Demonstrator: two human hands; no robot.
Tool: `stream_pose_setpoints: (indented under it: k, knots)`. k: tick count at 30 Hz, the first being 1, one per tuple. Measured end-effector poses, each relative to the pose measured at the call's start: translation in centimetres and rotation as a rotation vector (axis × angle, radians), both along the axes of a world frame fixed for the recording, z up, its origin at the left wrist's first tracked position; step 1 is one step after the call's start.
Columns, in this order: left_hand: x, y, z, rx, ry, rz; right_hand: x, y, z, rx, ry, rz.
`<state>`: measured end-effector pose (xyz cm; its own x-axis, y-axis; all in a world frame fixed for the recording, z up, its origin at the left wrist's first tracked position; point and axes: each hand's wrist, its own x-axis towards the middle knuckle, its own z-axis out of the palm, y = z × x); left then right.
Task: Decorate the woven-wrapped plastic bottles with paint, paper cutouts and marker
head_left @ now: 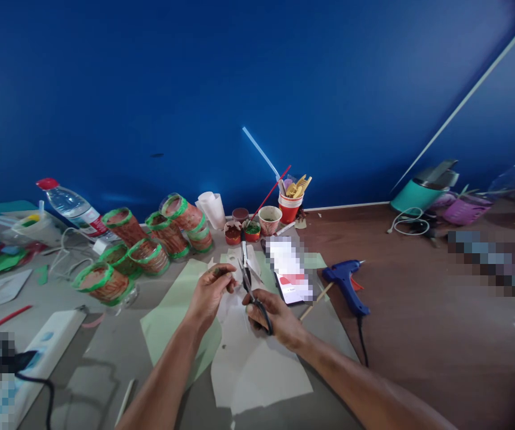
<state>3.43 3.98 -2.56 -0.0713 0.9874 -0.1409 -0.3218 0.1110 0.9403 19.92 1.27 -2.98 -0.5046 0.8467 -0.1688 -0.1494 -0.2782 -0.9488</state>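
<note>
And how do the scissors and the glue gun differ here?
The scissors are held in the right hand; the glue gun lies unheld on the table. The scissors have dark handles and metal blades; the glue gun is mostly blue, with a black cord. Both are handheld tools.

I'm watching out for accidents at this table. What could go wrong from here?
The left hand is close to the scissors in the right hand, so a slip might nick a finger. The green paint cup stands just beyond the blades; a bump could tip it onto the paper. The glue gun lies right of the phone; if hot, which I can't tell, it might burn.
</note>
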Motion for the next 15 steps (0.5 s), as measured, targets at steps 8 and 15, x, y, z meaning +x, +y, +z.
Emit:
stream_pose_setpoints:
  k: [8,15]
  knots:
    - [0.15,0.10,-0.33,0.039,-0.014,0.046,-0.36,-0.20,-0.29,-0.038,-0.027,0.017]
    - [0.34,0.06,-0.05,0.043,0.005,0.041,-0.37,-0.27,-0.21,-0.034,-0.044,0.026]
